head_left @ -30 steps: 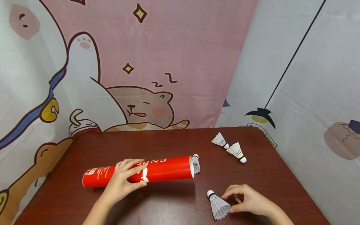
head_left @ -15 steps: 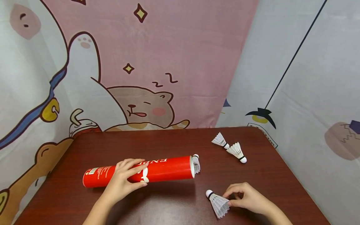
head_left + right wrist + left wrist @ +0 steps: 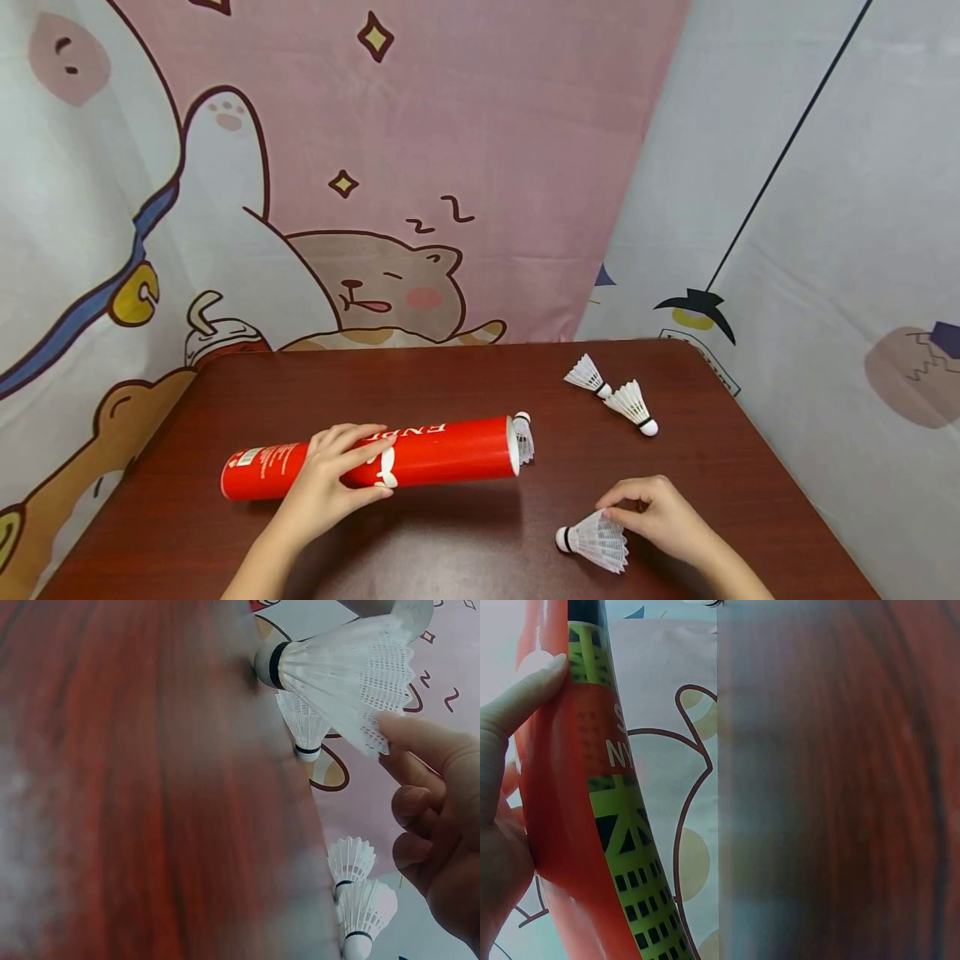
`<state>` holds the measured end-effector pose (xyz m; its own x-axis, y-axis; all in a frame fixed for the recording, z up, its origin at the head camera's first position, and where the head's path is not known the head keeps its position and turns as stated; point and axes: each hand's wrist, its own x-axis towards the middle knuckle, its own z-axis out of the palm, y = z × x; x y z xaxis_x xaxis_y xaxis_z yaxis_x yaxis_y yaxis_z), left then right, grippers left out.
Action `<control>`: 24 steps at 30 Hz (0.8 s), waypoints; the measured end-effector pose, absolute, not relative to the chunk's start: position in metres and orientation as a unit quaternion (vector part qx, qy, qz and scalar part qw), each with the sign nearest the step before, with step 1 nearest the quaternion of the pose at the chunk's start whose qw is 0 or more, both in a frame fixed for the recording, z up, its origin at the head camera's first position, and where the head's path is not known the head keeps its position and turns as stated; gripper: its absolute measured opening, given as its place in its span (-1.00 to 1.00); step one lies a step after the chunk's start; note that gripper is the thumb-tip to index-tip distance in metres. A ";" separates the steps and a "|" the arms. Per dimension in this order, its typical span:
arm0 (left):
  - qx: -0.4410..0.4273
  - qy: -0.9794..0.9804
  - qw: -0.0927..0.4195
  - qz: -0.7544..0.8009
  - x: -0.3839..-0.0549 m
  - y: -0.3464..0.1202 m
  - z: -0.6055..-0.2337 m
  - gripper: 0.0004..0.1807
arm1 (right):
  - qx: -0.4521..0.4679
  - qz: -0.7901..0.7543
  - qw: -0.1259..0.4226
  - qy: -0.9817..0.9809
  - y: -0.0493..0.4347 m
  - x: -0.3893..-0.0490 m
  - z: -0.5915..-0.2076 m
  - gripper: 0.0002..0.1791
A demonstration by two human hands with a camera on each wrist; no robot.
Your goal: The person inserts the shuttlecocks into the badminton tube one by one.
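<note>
My left hand (image 3: 330,479) grips a red shuttlecock tube (image 3: 457,452) round its middle. The tube's right end is raised off the table and its white rim faces right; green patterned printing shows on the tube (image 3: 607,787) in the left wrist view. In my right hand (image 3: 660,517), thumb and fingers pinch the skirt edge of a white shuttlecock (image 3: 596,540), whose cork points left. The right wrist view shows this shuttlecock (image 3: 345,671) with its black band and the cork close to the table; whether it touches is unclear.
Just beyond the tube's mouth lies another shuttlecock (image 3: 523,437), partly hidden by the tube. Two more shuttlecocks, one (image 3: 588,375) touching the other (image 3: 632,406), lie at the back right of the brown table (image 3: 405,379). A printed cloth (image 3: 525,167) hangs behind.
My right hand has taken the shuttlecock by its skirt and turned it, so the cork now points left and the skirt has swung to the right. The left hand and tube have stayed put.
</note>
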<state>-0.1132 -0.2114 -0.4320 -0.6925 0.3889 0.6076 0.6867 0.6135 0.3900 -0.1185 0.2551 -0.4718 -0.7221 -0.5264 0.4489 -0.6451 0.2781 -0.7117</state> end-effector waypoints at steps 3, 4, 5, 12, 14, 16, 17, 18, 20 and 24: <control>-0.312 -0.864 0.242 -0.311 -0.114 -0.212 -0.432 -0.37 | 0.358 0.476 0.086 -0.799 0.250 -0.120 -0.468 -0.75; -0.314 -0.862 0.245 -0.312 -0.114 -0.212 -0.432 -0.37 | 0.358 0.475 0.097 -0.798 0.249 -0.121 -0.467 -0.74; -0.315 -0.862 0.247 -0.312 -0.114 -0.212 -0.433 -0.37 | 0.359 0.474 0.109 -0.797 0.247 -0.122 -0.466 -0.73; -0.317 -0.861 0.248 -0.311 -0.114 -0.211 -0.434 -0.37 | 0.359 0.463 0.171 -0.793 0.229 -0.121 -0.437 -0.67; -0.317 -0.861 0.247 -0.311 -0.114 -0.211 -0.433 -0.35 | 0.354 0.463 0.180 -0.793 0.224 -0.118 -0.425 -0.68; -0.317 -0.862 0.245 -0.311 -0.114 -0.211 -0.433 -0.31 | 0.348 0.463 0.189 -0.793 0.219 -0.118 -0.416 -0.68; -0.316 -0.862 0.244 -0.311 -0.114 -0.211 -0.432 -0.30 | 0.345 0.464 0.192 -0.793 0.218 -0.118 -0.413 -0.68; -0.316 -0.863 0.244 -0.309 -0.114 -0.211 -0.432 -0.29 | 0.342 0.465 0.195 -0.793 0.216 -0.119 -0.410 -0.68; -0.316 -0.863 0.245 -0.308 -0.114 -0.211 -0.432 -0.27 | 0.331 0.472 0.200 -0.793 0.214 -0.121 -0.406 -0.68; -0.316 -0.863 0.246 -0.308 -0.113 -0.211 -0.432 -0.26 | 0.310 0.490 0.209 -0.788 0.210 -0.126 -0.401 -0.68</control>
<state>-0.1134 -0.2107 -0.4317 -0.6795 0.3940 0.6190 0.6970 0.6102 0.3767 -0.1257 0.2098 -0.4006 -0.7206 -0.2835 0.6327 -0.6928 0.3280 -0.6422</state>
